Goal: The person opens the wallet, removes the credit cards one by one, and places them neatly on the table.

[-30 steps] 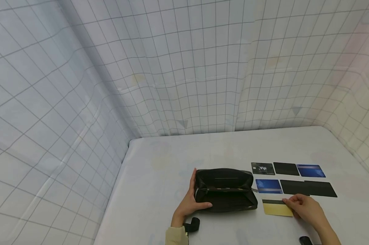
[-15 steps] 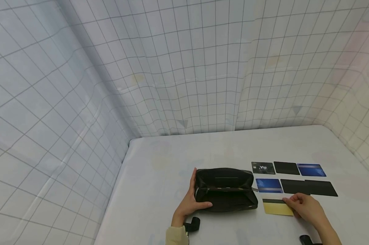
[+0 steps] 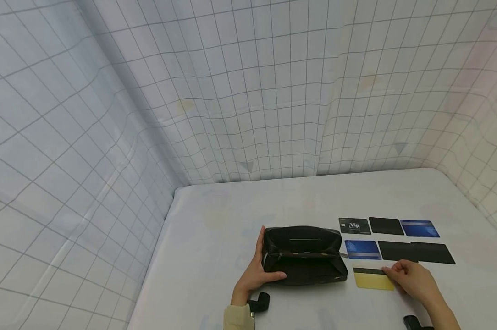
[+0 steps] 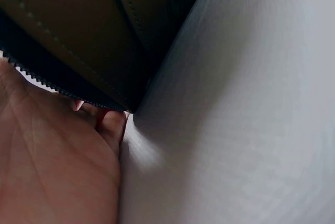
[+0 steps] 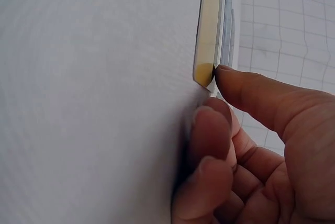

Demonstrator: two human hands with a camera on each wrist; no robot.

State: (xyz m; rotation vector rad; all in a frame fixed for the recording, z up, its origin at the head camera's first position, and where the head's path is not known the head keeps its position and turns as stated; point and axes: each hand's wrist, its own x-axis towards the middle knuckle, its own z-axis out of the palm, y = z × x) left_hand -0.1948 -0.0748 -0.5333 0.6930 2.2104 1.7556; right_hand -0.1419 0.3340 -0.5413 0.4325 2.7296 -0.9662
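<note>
A black zip-around wallet [image 3: 304, 277] lies spread on the white table, its inner compartments facing up. My left hand [image 3: 252, 274] holds it by the left side, thumb over the near edge and fingers along the outer side. The left wrist view shows the palm [image 4: 57, 156] beside the wallet's zipper edge [image 4: 68, 85]. To the wallet's right lies a gold card [image 3: 370, 280] with a dark stripe. My right hand [image 3: 413, 282] pinches its right end; the right wrist view has the thumb [image 5: 256, 90] touching the card's edge [image 5: 205, 72], with other fingers curled below.
Beyond the gold card lie two rows of cards: a black Vip card [image 3: 354, 226], plain black cards [image 3: 386, 226] and blue cards [image 3: 419, 228]. Two black cards in the nearer row overlap. Grid-patterned white curtains [image 3: 248, 114] enclose the table's back and sides.
The right hand has shifted very slightly at the gold card's right end. The left hand and the wallet stay where they were.
</note>
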